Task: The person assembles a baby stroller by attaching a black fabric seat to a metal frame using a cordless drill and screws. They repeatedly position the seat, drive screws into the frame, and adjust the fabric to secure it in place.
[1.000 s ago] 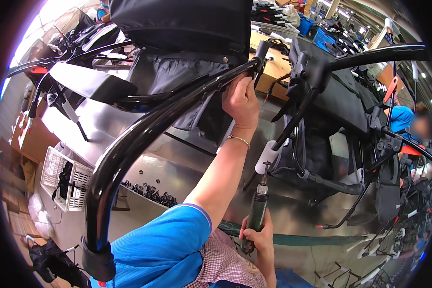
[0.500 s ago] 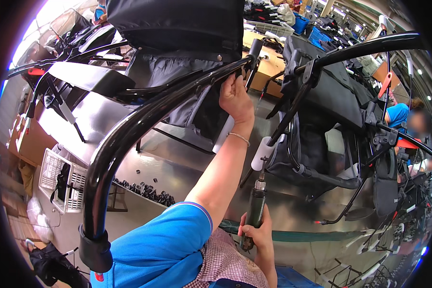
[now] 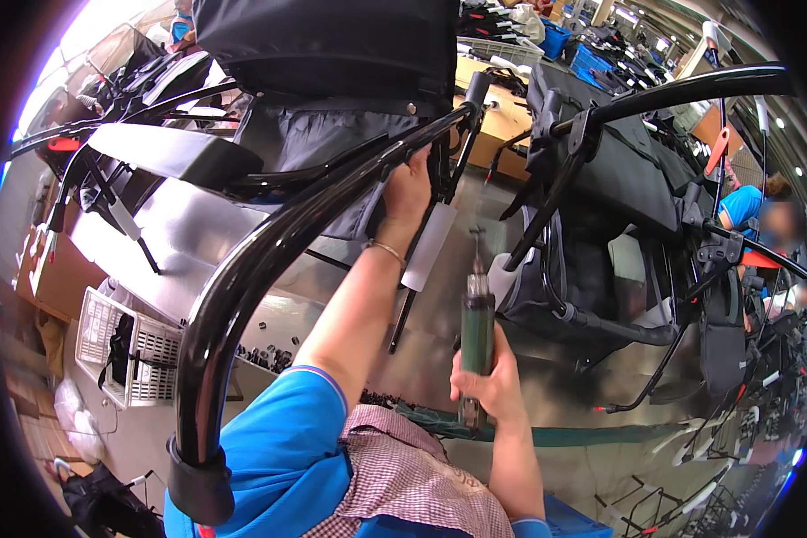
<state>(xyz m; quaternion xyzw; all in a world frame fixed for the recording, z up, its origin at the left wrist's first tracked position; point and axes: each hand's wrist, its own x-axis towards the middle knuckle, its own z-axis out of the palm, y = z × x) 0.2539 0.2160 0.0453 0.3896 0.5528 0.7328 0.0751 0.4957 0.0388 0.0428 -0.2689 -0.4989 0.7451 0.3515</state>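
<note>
My right hand (image 3: pixel 490 381) is wrapped round a dark green power screwdriver (image 3: pixel 478 336), held upright with its bit pointing away from me. A small dark piece shows at the bit's tip, too blurred to name. My left hand (image 3: pixel 408 190) reaches beneath a curved glossy black tube (image 3: pixel 273 220) of a frame with black fabric (image 3: pixel 332 54) on it. The tube and fabric hide its fingers, so I cannot tell whether they hold anything. Beside that hand, a leg of the frame carries a white sleeve (image 3: pixel 430 247).
Another black frame with fabric (image 3: pixel 632 170) stands on the metal table (image 3: pixel 439 359) at right. Small black parts (image 3: pixel 273 357) lie along the table's near left edge. A white plastic basket (image 3: pixel 157 359) is at lower left. A co-worker's blue sleeve (image 3: pixel 740 208) shows at far right.
My left hand has moved left and deeper under the black tube, hiding its fingers. My right hand has raised the power screwdriver farther forward. The near tube has shifted slightly right.
</note>
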